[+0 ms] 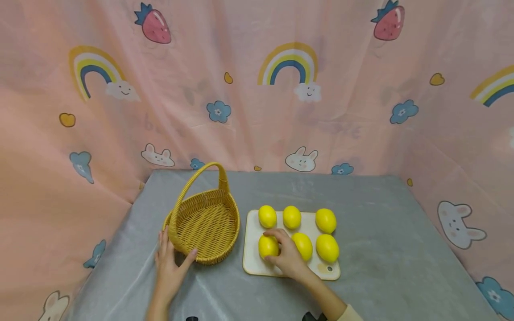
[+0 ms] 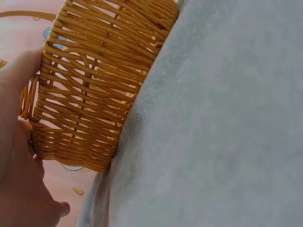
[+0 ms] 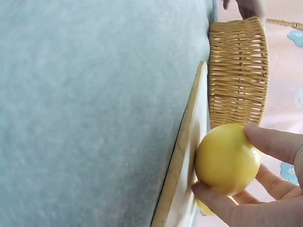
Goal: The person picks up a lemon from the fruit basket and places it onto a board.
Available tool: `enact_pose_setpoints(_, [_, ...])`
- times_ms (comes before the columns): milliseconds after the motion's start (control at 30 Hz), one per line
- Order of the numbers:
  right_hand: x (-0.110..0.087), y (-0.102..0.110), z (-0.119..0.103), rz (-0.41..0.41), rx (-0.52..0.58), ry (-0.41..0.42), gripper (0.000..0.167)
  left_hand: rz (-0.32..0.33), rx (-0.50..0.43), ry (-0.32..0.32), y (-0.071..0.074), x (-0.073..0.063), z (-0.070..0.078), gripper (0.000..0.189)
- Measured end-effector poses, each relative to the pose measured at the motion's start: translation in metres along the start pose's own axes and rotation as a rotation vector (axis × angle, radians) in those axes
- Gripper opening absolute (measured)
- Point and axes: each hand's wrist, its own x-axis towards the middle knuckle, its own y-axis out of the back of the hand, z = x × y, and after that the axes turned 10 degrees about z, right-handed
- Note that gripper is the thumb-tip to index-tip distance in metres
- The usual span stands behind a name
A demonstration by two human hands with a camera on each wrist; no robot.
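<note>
A yellow wicker basket (image 1: 206,257) with a tall arched handle stands at the left of the table, and no fruit shows inside it. My left hand (image 1: 170,267) holds its near left rim, thumb and fingers spread about the handle's base; some fingers are hidden behind the weave in the left wrist view. On a white cutting board (image 1: 252,263) to the right lie several lemons in two rows. My right hand (image 1: 290,256) grips the near-left lemon (image 3: 227,158) between thumb and fingers, low over the board. Whether that lemon still touches the board I cannot tell.
Other lemons, such as the near-right lemon (image 1: 327,248), sit close beside my right hand. Grey cloth (image 1: 373,249) covers the table. A pink printed curtain (image 1: 257,129) hangs behind and along both sides. Two dark objects show at the bottom edge of the head view.
</note>
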Motion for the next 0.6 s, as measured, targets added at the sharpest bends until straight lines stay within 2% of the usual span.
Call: enact_pose_setpoints(600, [-0.001, 0.0006, -0.0028, 0.044, -0.025, 0.009, 0.053, 0.0, 0.004, 0.004, -0.0008, 0.0001, 0.0011, 0.088])
